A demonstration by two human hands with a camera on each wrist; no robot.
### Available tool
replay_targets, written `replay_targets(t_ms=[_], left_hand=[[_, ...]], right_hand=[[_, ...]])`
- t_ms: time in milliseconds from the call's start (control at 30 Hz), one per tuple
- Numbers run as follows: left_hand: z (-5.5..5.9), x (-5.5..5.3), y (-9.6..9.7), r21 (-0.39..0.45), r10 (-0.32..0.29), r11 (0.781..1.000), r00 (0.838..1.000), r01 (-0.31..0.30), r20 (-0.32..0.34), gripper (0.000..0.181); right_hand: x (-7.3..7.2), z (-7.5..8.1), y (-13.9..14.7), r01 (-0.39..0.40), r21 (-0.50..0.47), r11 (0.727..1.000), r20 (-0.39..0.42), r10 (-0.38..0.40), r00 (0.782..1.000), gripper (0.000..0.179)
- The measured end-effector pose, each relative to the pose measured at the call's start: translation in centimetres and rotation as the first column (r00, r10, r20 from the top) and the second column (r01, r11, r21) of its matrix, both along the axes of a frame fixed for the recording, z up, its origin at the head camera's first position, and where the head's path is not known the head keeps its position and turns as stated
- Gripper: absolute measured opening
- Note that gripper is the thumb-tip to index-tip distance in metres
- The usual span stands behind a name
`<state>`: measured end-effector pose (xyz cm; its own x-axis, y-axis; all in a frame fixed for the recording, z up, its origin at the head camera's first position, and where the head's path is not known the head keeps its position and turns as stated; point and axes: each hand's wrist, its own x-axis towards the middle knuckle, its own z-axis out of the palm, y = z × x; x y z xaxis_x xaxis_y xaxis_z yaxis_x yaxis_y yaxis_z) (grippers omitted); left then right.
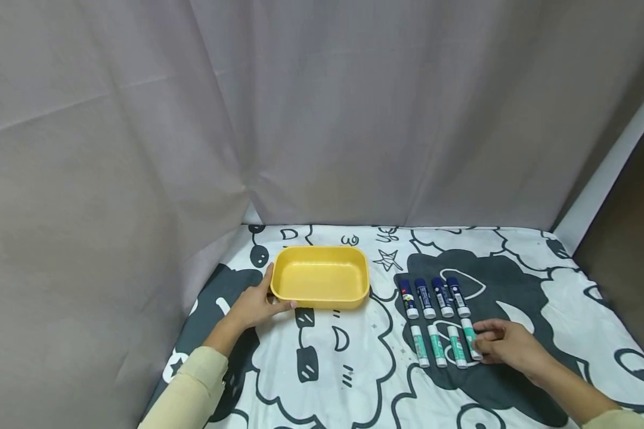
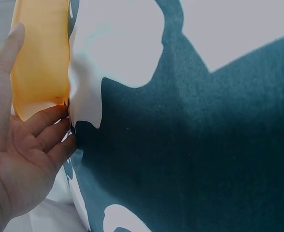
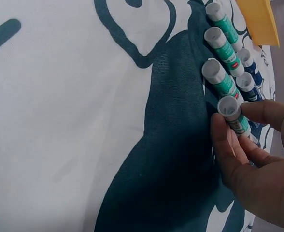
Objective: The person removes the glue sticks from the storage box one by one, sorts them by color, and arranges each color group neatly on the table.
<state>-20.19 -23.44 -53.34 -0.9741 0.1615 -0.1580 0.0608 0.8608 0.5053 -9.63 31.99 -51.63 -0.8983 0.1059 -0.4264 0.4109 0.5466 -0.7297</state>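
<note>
My left hand (image 1: 251, 305) holds a shallow yellow plastic tray (image 1: 321, 277) at its near left corner, thumb along the near side and fingers at the left end. In the left wrist view the lower fingers curl at the tray's end. At the right, my right hand (image 1: 507, 344) pinches a green-and-white glue stick (image 1: 468, 333), the rightmost in the near row. Its thumb and fingers are on either side of the stick in the right wrist view. Beside it lie more green glue sticks (image 1: 455, 345), and behind them a row of dark blue-capped sticks (image 1: 423, 297).
A white cloth (image 1: 349, 351) with black and dark grey cartoon prints covers the surface. Grey curtain fabric (image 1: 322, 119) hangs behind and to the left. A brown panel (image 1: 630, 238) stands along the right edge.
</note>
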Motion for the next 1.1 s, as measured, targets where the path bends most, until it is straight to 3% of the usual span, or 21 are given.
replay_targets(t_ms=[133, 433, 900, 1033, 1100], left_hand=[[0.0, 0.2, -0.2, -0.007, -0.002, 1.000, 1.000, 0.002, 0.013, 0.136], [-0.2, 1.3, -0.5, 0.020, -0.025, 0.999, 0.999, 0.026, -0.033, 0.132], [-0.5, 1.7, -0.9, 0.022, -0.038, 0.999, 0.999, 0.038, -0.019, 0.133], [-0.1, 2.2, -1.2, 0.040, -0.018, 0.999, 1.000, 0.018, -0.002, 0.132], [0.3, 2.6, -1.3, 0.051, 0.001, 0.999, 1.000, -0.001, -0.003, 0.130]], right_hand=[[0.3, -0.2, -0.2, -0.006, 0.006, 1.000, 0.005, 0.006, 1.000, 0.059], [1.1, -0.6, -0.1, -0.028, 0.038, 0.999, -0.007, 0.028, 1.000, 0.057], [1.7, -1.0, -0.3, -0.045, 0.101, 0.994, -0.003, 0.046, 0.999, 0.056], [1.7, -0.6, -0.3, -0.035, 0.171, 0.985, -0.004, 0.036, 0.999, 0.063], [1.7, -0.2, -0.2, -0.050, 0.257, 0.965, -0.034, 0.061, 0.998, 0.072]])
